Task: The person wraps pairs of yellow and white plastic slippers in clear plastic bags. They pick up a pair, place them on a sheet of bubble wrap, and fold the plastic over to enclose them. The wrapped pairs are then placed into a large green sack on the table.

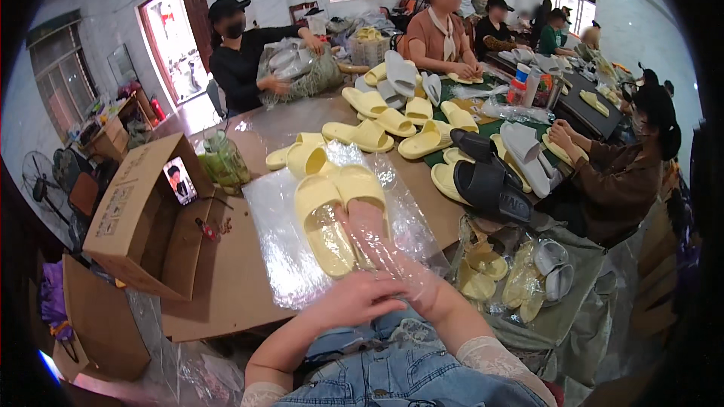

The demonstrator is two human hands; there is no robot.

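Observation:
A pair of pale yellow slippers lies side by side on a stack of clear plastic bags at the table's near edge. My right hand reaches into the pair, its thumb at the left slipper and its fingers going under the right slipper's strap, where the fingertips are hidden. Clear plastic film wraps that hand and wrist. Crossing over the right wrist, my left hand has its fingers bent at the film's edge; the thumb is hidden.
Loose yellow slippers and black slippers are heaped beyond. At left stand an open cardboard box with a phone in it, and a clear jar. Bagged slippers lie at right. Several co-workers sit or stand around the tables.

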